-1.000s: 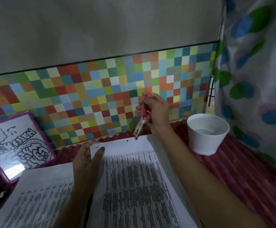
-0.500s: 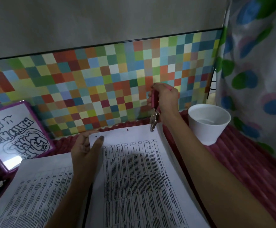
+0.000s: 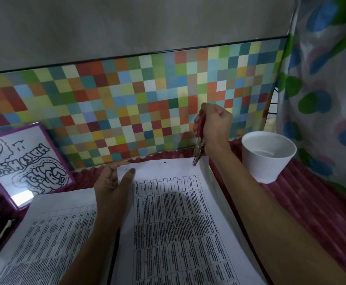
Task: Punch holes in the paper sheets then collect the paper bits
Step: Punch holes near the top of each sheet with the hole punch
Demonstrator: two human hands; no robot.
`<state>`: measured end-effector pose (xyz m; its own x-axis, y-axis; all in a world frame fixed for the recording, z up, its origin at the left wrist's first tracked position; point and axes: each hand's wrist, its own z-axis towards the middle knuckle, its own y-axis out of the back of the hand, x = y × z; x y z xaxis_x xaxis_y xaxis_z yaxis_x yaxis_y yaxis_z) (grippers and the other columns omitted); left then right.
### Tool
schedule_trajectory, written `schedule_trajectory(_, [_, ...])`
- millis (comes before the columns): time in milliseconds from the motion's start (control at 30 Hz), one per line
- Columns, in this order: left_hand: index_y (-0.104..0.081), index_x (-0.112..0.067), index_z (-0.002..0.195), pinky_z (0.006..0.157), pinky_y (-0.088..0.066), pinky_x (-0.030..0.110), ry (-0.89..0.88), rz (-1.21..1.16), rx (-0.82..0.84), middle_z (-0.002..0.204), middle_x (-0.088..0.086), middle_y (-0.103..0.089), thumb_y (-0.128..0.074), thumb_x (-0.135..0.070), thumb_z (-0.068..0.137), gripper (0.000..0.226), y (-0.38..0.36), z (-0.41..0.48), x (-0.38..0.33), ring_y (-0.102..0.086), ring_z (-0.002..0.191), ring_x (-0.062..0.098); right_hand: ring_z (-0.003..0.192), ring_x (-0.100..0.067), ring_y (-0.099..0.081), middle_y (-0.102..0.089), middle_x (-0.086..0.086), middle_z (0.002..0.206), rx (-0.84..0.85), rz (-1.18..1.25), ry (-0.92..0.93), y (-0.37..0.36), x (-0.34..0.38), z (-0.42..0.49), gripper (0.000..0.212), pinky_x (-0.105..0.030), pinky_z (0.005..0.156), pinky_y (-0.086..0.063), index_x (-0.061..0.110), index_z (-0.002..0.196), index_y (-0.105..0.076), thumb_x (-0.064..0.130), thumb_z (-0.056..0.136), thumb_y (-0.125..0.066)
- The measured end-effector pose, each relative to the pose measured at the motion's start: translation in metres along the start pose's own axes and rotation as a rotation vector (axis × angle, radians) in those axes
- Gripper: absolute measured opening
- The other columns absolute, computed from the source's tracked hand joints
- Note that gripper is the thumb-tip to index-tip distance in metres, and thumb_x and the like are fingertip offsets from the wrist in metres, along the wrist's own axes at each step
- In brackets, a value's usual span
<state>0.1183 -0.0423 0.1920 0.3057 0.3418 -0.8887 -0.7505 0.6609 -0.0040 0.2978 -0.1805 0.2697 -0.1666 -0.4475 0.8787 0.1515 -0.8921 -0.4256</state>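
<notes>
At the sheet's (image 3: 180,212) far edge, my right hand (image 3: 215,126) grips the punch (image 3: 199,147), closed around its handles, nose on the right corner. My left hand (image 3: 112,182) lies flat, pinning the sheet. We're mid-punching; next I'd squeeze firmly, then gather bits into the cup (image 3: 268,153).

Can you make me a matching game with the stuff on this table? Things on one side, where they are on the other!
Things:
1. hole punch
2. white cup
3. framed drawing
4. left hand

Places:
A. far left, leaning by the tiled wall
B. pressing down the paper's top left corner
C. in the right hand, at the paper's top edge
D. right of the paper sheets

Pairs: 1-C, 2-D, 3-A, 4-B
</notes>
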Motion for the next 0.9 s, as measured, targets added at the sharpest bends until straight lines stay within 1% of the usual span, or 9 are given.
schedule_trajectory(133, [-0.062,-0.021,0.088,0.067,-0.055,0.022,0.014,-0.005,-0.023,0.078,-0.009,-0.073,-0.06,0.002,0.089,0.023,0.001,0.001,0.002,-0.067,0.072,0.007,0.046,-0.023,-0.053,-0.058,-0.016,0.062,0.072,0.014,-0.075,-0.001,0.006,0.002,0.008,-0.029,0.046,-0.047,-0.001,0.081,-0.063,0.002,0.085,-0.057])
schedule_trajectory(267, [-0.063,-0.022,0.085,0.071,-0.054,0.033,0.053,-0.023,-0.045,0.076,-0.003,-0.072,-0.061,0.0,0.089,0.023,0.002,0.002,0.005,-0.066,0.072,0.016,0.063,-0.027,-0.063,-0.067,-0.017,0.078,0.178,0.086,-0.175,0.0,0.013,0.005,0.03,-0.033,0.061,-0.053,-0.007,0.112,-0.058,-0.009,0.083,-0.059])
schedule_trajectory(333, [-0.064,-0.023,0.085,0.072,-0.055,0.038,0.058,-0.005,-0.05,0.076,-0.002,-0.072,-0.061,0.0,0.088,0.023,0.001,0.001,0.006,-0.067,0.073,0.018,0.062,-0.025,-0.062,-0.069,-0.015,0.082,0.209,-0.008,-0.166,0.0,0.018,0.003,0.03,-0.027,0.049,-0.049,-0.002,0.114,-0.062,-0.004,0.085,-0.061])
schedule_trajectory(400, [-0.065,-0.026,0.085,0.077,-0.056,0.047,0.062,0.006,-0.06,0.081,0.003,-0.072,-0.062,-0.001,0.088,0.026,0.002,0.002,0.008,-0.068,0.079,0.027,0.042,-0.015,-0.054,-0.069,-0.01,0.08,0.214,-0.151,-0.123,0.001,0.025,-0.001,0.025,-0.022,0.036,-0.037,0.004,0.111,-0.067,0.002,0.087,-0.062])
schedule_trajectory(500, [-0.066,-0.032,0.083,0.081,-0.056,0.053,0.034,0.078,-0.08,0.088,0.008,-0.071,-0.063,-0.003,0.088,0.029,0.003,0.003,0.009,-0.068,0.085,0.032,0.039,-0.012,-0.05,-0.069,-0.004,0.076,0.21,-0.22,-0.073,0.002,0.031,-0.001,0.012,-0.023,0.042,-0.039,0.01,0.093,-0.073,0.006,0.087,-0.064])
schedule_trajectory(600, [-0.065,-0.031,0.081,0.079,-0.056,0.049,-0.012,0.165,-0.097,0.084,0.002,-0.07,-0.065,-0.004,0.087,0.028,0.0,0.002,0.007,-0.067,0.083,0.024,0.047,-0.022,-0.051,-0.063,-0.006,0.057,0.183,-0.28,-0.056,0.001,0.036,-0.001,0.019,-0.028,0.05,-0.04,0.013,0.073,-0.073,0.009,0.088,-0.063])
schedule_trajectory(767, [-0.062,-0.027,0.081,0.071,-0.055,0.037,-0.081,0.237,-0.123,0.08,-0.005,-0.068,-0.066,-0.007,0.087,0.021,-0.01,-0.004,0.0,-0.064,0.077,0.011,0.03,-0.005,-0.046,-0.062,-0.008,0.067,0.219,-0.417,0.006,-0.007,0.034,-0.01,0.011,-0.018,0.039,-0.039,0.01,0.096,-0.071,0.014,0.089,-0.063])
schedule_trajectory(833, [-0.059,-0.029,0.08,0.067,-0.05,0.026,-0.126,0.295,-0.13,0.078,-0.012,-0.065,-0.066,-0.009,0.087,0.023,-0.016,-0.007,-0.005,-0.061,0.073,-0.001,0.046,-0.012,-0.06,-0.068,-0.013,0.076,0.272,-0.466,0.054,-0.012,0.029,-0.013,0.007,-0.024,0.051,-0.052,0.016,0.091,-0.072,0.015,0.087,-0.067])
schedule_trajectory(900, [-0.06,-0.022,0.082,0.064,-0.047,0.019,-0.148,0.323,-0.144,0.077,-0.016,-0.063,-0.065,-0.009,0.088,0.015,-0.019,-0.009,-0.007,-0.059,0.072,-0.006,0.069,-0.035,-0.066,-0.068,-0.029,0.09,0.341,-0.569,0.119,-0.017,0.025,-0.016,0.007,-0.041,0.073,-0.058,0.011,0.081,-0.073,0.015,0.085,-0.068])
